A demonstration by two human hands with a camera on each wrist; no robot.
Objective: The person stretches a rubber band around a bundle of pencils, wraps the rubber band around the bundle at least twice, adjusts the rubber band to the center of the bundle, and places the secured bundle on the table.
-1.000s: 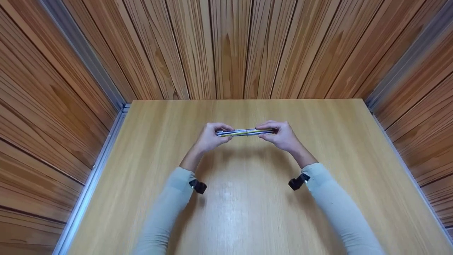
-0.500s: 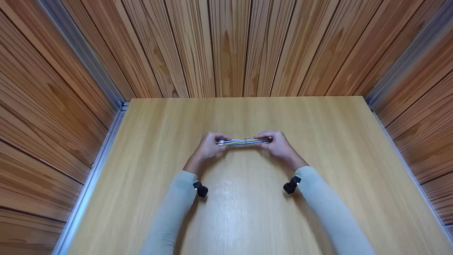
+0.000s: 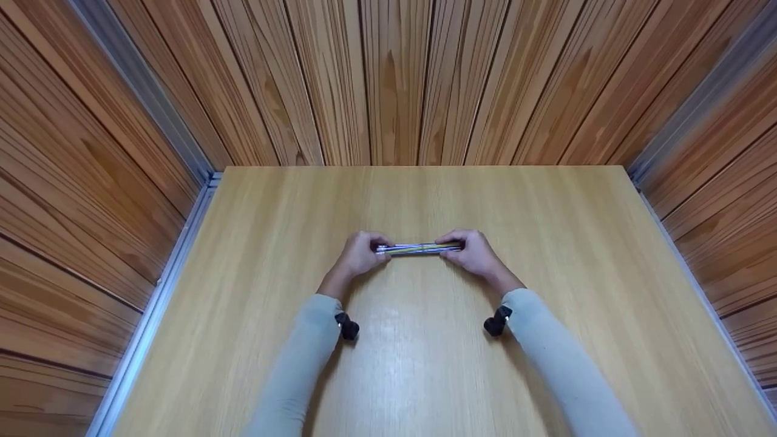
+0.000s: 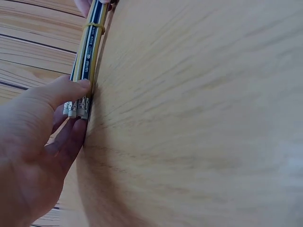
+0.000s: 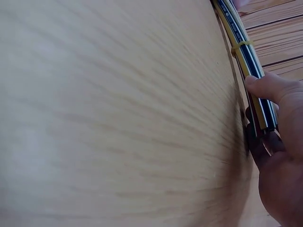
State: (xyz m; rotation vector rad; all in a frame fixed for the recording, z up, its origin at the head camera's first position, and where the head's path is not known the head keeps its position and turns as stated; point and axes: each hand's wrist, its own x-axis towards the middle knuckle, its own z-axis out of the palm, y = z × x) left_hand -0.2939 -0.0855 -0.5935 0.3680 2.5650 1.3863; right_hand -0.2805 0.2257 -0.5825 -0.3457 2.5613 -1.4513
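Note:
A bundle of striped pencils (image 3: 419, 249) lies crosswise between my two hands, close over the tabletop. A yellow rubber band (image 4: 93, 26) circles its middle. My left hand (image 3: 362, 252) pinches the end with the white erasers (image 4: 73, 109), thumb on the near side and fingers on the far side. At the opposite end my right hand (image 3: 475, 252) grips the pencils in the same way, thumb across the striped barrels (image 5: 253, 71). The right wrist view shows dark, flat pencil ends beside the palm.
The wooden tabletop (image 3: 388, 376) spreads around both arms. Wood-plank walls (image 3: 394, 85) rise behind it and at both sides, with metal frame rails (image 3: 152, 303) along the edges. A small black camera (image 3: 347, 326) is strapped at each wrist.
Both hands have brought the pencil bundle down and toward me, closer to the tabletop, and their shadows have drawn in. Each hand still holds its end.

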